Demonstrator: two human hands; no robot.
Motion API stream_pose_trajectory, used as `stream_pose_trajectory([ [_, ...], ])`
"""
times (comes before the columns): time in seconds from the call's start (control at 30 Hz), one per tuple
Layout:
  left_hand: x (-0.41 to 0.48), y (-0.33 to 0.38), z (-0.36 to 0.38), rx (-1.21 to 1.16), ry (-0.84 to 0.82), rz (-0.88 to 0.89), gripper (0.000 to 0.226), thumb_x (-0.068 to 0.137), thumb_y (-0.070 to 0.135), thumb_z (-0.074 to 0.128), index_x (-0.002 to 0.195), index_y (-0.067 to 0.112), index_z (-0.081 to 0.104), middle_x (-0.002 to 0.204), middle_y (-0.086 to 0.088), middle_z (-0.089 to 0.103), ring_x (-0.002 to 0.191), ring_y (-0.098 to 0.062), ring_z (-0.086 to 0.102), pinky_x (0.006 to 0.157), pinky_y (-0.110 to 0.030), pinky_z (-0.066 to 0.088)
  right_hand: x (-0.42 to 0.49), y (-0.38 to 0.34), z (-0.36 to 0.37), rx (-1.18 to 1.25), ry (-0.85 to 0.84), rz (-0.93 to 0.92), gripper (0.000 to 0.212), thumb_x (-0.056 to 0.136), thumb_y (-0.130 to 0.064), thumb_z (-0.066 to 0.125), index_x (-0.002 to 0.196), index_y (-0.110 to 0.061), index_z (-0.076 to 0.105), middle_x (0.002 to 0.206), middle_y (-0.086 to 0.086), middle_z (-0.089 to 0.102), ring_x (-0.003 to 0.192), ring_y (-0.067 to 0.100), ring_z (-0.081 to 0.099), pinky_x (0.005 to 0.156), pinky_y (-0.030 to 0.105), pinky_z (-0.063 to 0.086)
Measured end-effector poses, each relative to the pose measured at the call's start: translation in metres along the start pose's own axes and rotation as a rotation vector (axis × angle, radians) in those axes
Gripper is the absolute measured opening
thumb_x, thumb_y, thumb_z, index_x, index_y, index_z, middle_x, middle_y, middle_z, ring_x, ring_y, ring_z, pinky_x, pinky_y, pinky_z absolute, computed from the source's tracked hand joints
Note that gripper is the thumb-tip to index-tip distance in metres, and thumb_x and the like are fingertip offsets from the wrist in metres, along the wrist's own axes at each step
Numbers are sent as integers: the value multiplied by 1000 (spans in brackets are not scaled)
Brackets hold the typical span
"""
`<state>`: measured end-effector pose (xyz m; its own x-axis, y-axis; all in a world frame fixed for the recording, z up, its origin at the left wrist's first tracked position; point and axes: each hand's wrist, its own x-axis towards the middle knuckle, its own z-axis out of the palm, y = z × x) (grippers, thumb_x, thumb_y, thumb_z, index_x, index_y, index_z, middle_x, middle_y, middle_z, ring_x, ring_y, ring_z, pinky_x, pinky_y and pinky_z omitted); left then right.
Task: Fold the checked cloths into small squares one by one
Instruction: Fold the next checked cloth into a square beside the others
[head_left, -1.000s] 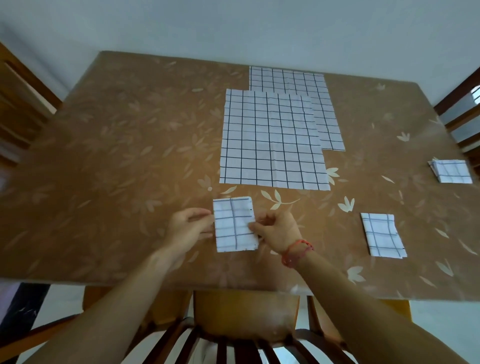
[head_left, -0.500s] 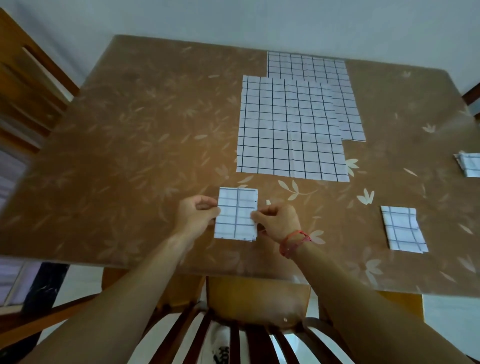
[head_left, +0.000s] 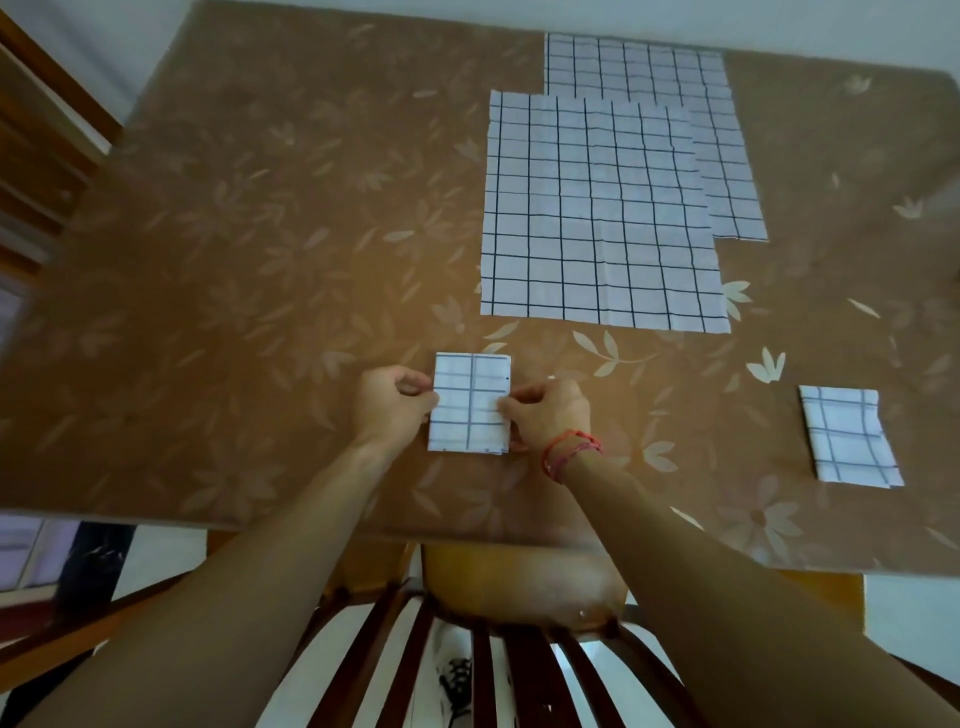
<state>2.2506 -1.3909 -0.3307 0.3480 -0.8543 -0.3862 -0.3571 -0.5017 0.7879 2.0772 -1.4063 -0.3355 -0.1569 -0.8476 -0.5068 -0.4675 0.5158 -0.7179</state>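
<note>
A small folded checked cloth (head_left: 470, 402) lies near the front edge of the brown table (head_left: 249, 260). My left hand (head_left: 395, 405) pinches its left edge and my right hand (head_left: 548, 415) pinches its right edge, fingers curled on the fabric. Beyond it a large unfolded checked cloth (head_left: 597, 218) lies flat, overlapping a second unfolded cloth (head_left: 717, 104) behind it. Another folded cloth (head_left: 847, 436) rests at the right.
A wooden chair back (head_left: 493, 649) stands under the table's front edge, between my forearms. Part of another wooden chair (head_left: 36, 130) shows at the far left. A red string bracelet (head_left: 569, 452) is on my right wrist.
My head has tilted down and left, so the table fills more of the view and the far-right folded stack has left the frame. Both hands stay on the small folded cloth.
</note>
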Motion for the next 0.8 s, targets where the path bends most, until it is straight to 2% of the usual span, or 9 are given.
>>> stream_pose_trajectory([
  [0.07, 2, -3, 2, 23, -3, 17, 13, 81, 4, 73, 92, 8, 69, 91, -6, 68, 78, -20, 67, 70, -35, 60, 3, 3, 2, -14, -2, -6, 23, 76, -21, 75, 59, -29, 64, 75, -5, 72, 73, 18, 71, 67, 39, 61],
  [0.27, 6, -11, 5, 68, 1, 51, 12, 78, 7, 75, 88, 13, 71, 84, 1, 69, 78, -19, 68, 75, -44, 59, 3, 8, 5, -50, 4, -35, 16, 78, -20, 72, 65, -29, 67, 76, -8, 71, 73, 17, 70, 66, 39, 61],
  [0.37, 4, -16, 5, 87, 8, 75, 13, 78, 11, 76, 86, 20, 70, 83, 6, 69, 78, -16, 67, 74, -44, 59, 2, 8, 4, -86, 13, -67, 6, 81, -20, 69, 80, -21, 75, 78, -6, 71, 72, 17, 70, 66, 38, 61],
  [0.43, 3, -19, 6, 97, 23, 95, 13, 78, 12, 75, 87, 20, 71, 84, 6, 69, 79, -14, 67, 74, -44, 59, 1, 8, 4, -111, 17, -79, 12, 83, -21, 68, 89, -17, 76, 85, -2, 73, 73, 16, 69, 68, 36, 61],
  [0.6, 3, -24, 3, 199, 15, 165, 13, 83, 14, 73, 95, 14, 73, 91, 1, 71, 81, -8, 64, 74, -35, 59, -2, 12, 7, -120, 12, -92, 13, 84, -23, 68, 91, -17, 76, 86, -4, 73, 75, 12, 68, 71, 33, 60],
  [0.7, 1, -25, 2, 257, 29, 210, 14, 84, 16, 72, 98, 14, 73, 92, 2, 71, 81, -6, 61, 71, -21, 51, -4, 14, 8, -131, 25, -101, 12, 84, -25, 68, 91, -18, 76, 86, -4, 73, 76, 12, 68, 70, 33, 60],
  [0.8, -3, -24, 3, 248, 46, 228, 13, 85, 16, 72, 97, 14, 72, 89, 4, 70, 82, -8, 62, 67, -14, 44, -5, 14, 9, -140, 45, -107, 13, 84, -26, 68, 92, -17, 73, 86, -2, 71, 74, 14, 67, 70, 35, 60],
])
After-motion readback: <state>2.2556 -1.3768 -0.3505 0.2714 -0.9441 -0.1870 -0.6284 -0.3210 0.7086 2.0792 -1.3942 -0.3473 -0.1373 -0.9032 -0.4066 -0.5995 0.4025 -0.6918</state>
